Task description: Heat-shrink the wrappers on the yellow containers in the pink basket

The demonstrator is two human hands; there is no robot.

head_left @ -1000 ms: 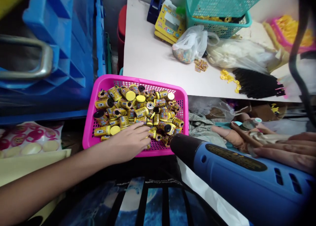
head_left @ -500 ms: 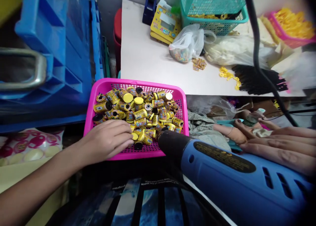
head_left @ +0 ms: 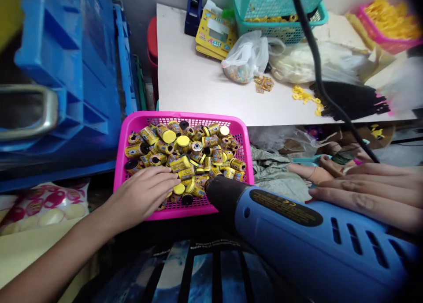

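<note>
The containers (head_left: pixel 180 164) in the basket (head_left: pixel 205 116), probably light and rigid, are best gripped side-on. The left hand (head_left: pixel 139 195) is laid over them, fingers together, pinch indiscernible; the heat gun (head_left: pixel 287 241) is gripped by the right hand (head_left: pixel 373 195)

Left hand (head_left: pixel 140 195) is palm-down, fingers (head_left: pixel 158 179) slightly bent; right hand (head_left: pixel 380 195) grips.

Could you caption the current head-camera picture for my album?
Left hand over small yellow canisters in a pink basket, right hand holding a blue tool, its black nozzle pointed toward them.
</note>
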